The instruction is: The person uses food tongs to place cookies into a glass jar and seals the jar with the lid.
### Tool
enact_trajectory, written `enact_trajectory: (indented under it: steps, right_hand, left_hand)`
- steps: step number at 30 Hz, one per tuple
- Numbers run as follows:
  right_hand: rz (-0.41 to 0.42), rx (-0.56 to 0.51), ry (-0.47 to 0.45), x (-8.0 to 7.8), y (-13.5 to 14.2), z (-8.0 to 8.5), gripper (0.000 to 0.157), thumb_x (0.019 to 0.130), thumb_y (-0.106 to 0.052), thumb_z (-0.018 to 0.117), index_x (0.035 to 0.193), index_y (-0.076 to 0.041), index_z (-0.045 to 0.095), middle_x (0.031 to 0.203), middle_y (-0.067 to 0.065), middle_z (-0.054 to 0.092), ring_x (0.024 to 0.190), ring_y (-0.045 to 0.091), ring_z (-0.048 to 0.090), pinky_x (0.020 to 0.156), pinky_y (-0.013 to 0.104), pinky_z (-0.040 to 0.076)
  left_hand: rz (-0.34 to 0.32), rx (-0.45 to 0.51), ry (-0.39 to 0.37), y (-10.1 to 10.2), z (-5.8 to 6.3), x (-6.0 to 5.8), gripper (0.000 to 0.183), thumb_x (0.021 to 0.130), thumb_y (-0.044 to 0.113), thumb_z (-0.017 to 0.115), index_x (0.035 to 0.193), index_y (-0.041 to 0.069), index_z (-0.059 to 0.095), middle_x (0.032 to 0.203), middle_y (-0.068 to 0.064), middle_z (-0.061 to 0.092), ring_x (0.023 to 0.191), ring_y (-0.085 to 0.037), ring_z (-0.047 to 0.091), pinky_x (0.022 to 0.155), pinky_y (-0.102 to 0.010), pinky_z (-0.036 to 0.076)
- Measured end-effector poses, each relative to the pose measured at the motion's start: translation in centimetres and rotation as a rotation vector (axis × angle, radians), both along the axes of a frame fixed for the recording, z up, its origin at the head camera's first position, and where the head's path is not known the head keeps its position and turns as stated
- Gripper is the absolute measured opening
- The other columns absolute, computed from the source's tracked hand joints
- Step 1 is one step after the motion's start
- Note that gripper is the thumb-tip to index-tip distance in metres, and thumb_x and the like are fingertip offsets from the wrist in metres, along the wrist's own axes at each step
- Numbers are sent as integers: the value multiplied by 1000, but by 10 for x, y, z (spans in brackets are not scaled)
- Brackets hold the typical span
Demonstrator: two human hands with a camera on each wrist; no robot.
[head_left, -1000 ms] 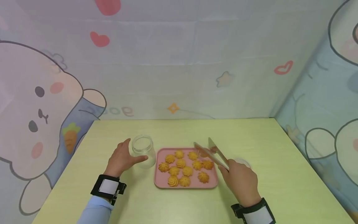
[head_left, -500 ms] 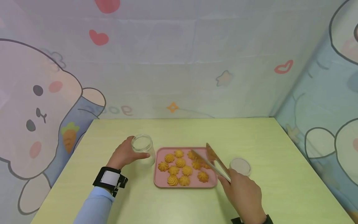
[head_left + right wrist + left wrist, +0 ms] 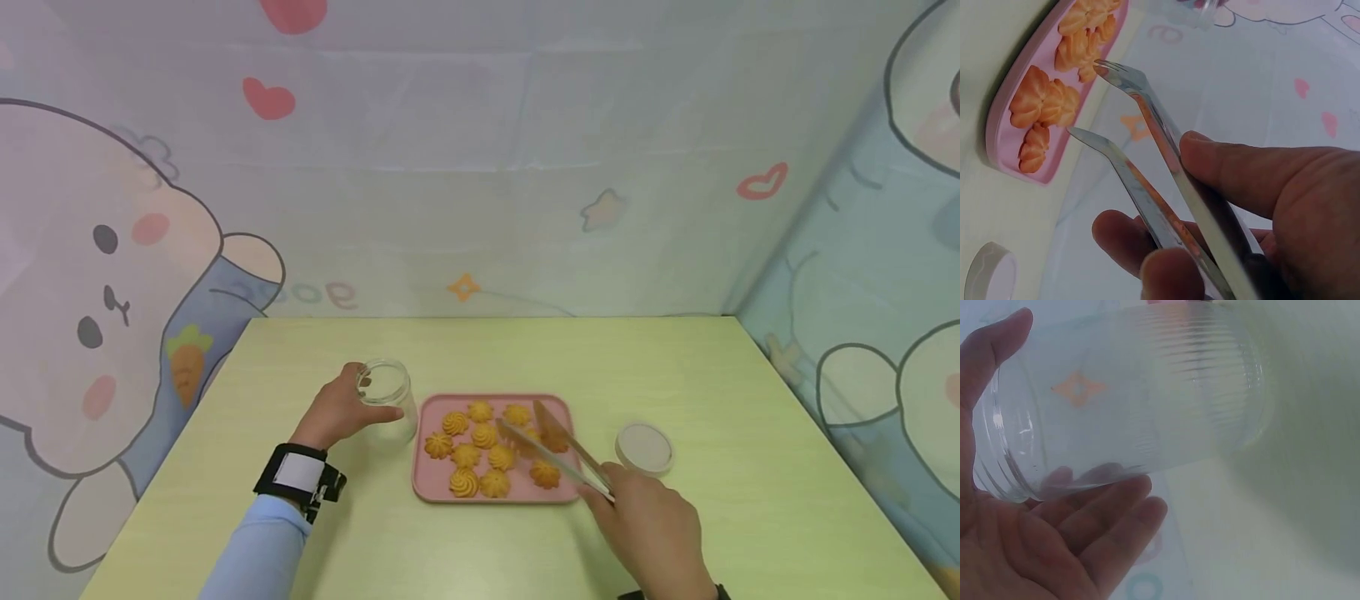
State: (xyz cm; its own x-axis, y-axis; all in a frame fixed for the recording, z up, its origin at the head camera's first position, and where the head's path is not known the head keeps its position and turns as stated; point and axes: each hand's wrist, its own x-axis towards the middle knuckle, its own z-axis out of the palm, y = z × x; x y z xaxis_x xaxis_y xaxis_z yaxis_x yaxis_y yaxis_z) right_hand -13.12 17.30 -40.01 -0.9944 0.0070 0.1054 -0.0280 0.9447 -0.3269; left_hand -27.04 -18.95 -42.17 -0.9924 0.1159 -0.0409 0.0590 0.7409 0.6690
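A clear glass jar [image 3: 399, 397] stands upright to the left of the pink tray. My left hand [image 3: 339, 412] grips it near the rim, thumb on the near side and fingers round the far side; in the left wrist view, several fingers rest along the glass [image 3: 1147, 394]. With my right hand [image 3: 652, 518] I hold metal tongs [image 3: 556, 457] over the right part of the tray [image 3: 517, 493]. Their tips are spread apart, with nothing visible between them in the right wrist view. Several golden piped cookies [image 3: 464, 482] lie on the tray.
A round white lid [image 3: 645, 447] lies on the table to the right of the tray. Behind the pale yellow-green table [image 3: 480, 554] hangs a cartoon-printed cloth [image 3: 480, 167], with more of it at the sides.
My left hand has closed in round the jar. My right hand has come nearer, and the tongs have swung left and lower over the cookies, uncovering the lid.
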Motion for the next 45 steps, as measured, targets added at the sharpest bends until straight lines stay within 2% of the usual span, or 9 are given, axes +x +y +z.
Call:
enact_trajectory:
  steps: [7, 14, 20, 26, 34, 41, 45]
  right_hand:
    - [13, 8, -9, 1, -3, 3, 33, 82, -41, 70, 96, -11, 70, 60, -1, 59, 46, 14, 45, 36, 31, 35]
    - [30, 7, -1, 1, -9, 8, 32, 80, -37, 72, 95, -9, 69, 55, -2, 56, 44, 14, 43, 35, 30, 33]
    - [50, 43, -4, 0, -12, 8, 45, 80, -38, 72, 109, -4, 69, 70, 6, 70, 49, 15, 52, 36, 31, 39]
    - [66, 46, -19, 0, -14, 8, 32, 80, -37, 72, 94, -8, 71, 60, 1, 62, 44, 12, 44, 35, 29, 33]
    - [91, 82, 43, -1, -15, 7, 25, 78, -34, 75, 77, -12, 65, 54, -1, 57, 42, 13, 42, 34, 28, 31]
    - [90, 100, 62, -2, -16, 5, 25, 76, -34, 76, 83, -11, 70, 55, -1, 58, 42, 13, 42, 34, 28, 32]
    - [86, 109, 54, -3, -18, 3, 24, 77, -35, 75, 80, -12, 68, 54, -1, 57, 42, 14, 42, 34, 30, 31]
  left_hand:
    - [-15, 22, 6, -1, -3, -2, 95, 70, 46, 79, 135, -5, 32, 129, -30, 55, 107, -40, 56, 81, -51, 51]
    - [-14, 5, 3, 1, 2, -2, 93, 70, 43, 80, 136, -5, 34, 126, -30, 57, 106, -41, 56, 81, -51, 51]
    - [-11, -10, 12, 3, 3, -3, 90, 71, 40, 80, 135, -5, 36, 125, -29, 58, 106, -41, 57, 81, -51, 51]
    - [-7, -29, 23, 2, 0, -5, 91, 69, 43, 80, 135, -5, 40, 125, -28, 59, 105, -40, 57, 82, -52, 51]
    - [-18, -26, 28, -1, -1, -5, 89, 68, 48, 80, 132, -2, 44, 125, -27, 59, 104, -38, 57, 80, -50, 51]
    - [-16, -20, 18, 1, 1, -4, 85, 69, 45, 80, 131, -2, 45, 126, -27, 58, 105, -39, 57, 81, -51, 51]
    - [-19, -15, 17, 1, -1, -4, 87, 69, 47, 80, 132, -1, 44, 126, -27, 58, 105, -38, 57, 80, -50, 51]
